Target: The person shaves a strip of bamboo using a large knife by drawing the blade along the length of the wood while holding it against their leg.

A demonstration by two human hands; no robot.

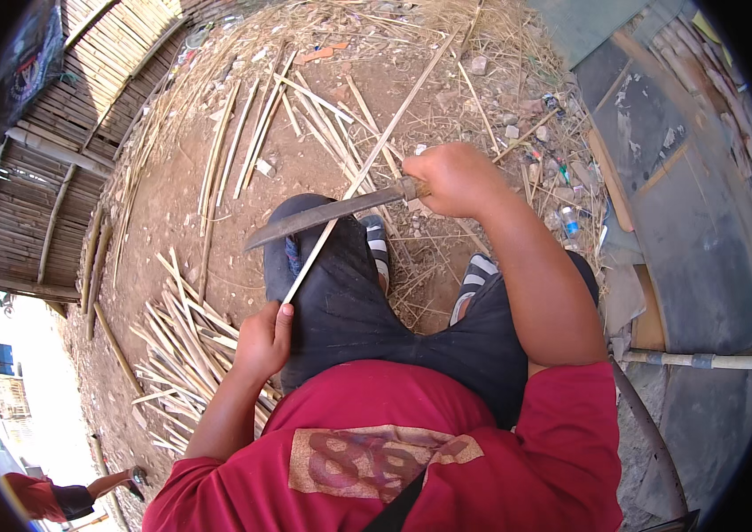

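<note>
My left hand is closed around the near end of a long, pale bamboo strip, with the thumb lying along it. The strip slants up and to the right, over my left knee and out above the ground. In my right hand is the handle of a machete, gripped in a fist. Its long, dark, worn blade points left and crosses the strip above my left knee. Whether the edge bites into the strip or only rests against it I cannot tell.
A pile of split bamboo strips lies by my left side. More loose strips are scattered ahead on the dirt. Dark sheets stand at the right, near a small bottle. Another person shows at the lower left.
</note>
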